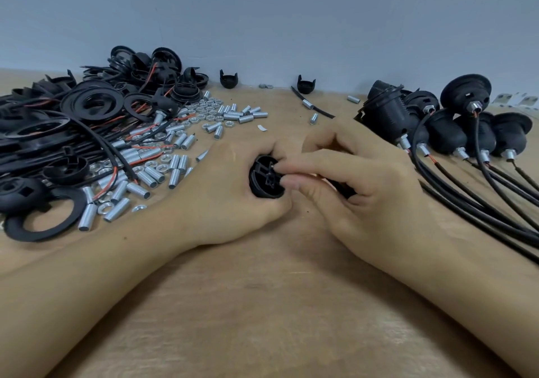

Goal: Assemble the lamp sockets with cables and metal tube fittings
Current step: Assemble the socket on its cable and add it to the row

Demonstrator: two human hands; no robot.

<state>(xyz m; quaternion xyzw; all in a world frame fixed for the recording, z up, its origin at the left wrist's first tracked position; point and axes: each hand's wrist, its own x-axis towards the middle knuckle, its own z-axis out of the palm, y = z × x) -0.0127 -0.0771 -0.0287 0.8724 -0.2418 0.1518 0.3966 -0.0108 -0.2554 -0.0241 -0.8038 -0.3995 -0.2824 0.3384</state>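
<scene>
My left hand (230,185) grips a black socket cap (264,178), its hollow side turned toward me, just above the wooden table (262,304). My right hand (350,185) meets it from the right: thumb and forefinger pinch a small part at the cap's rim, which is too small to identify. A black piece shows under the right palm, mostly hidden. Several short metal tubes (151,178) and nuts (201,109) lie scattered to the left. Finished sockets with cables (455,132) lie at the right.
A heap of black rings, socket parts and red-and-black wires (87,115) fills the left side. Two loose caps (229,78) (305,84) stand near the wall. Black cables (481,211) run off to the lower right. A stray tube (313,118) lies mid-table.
</scene>
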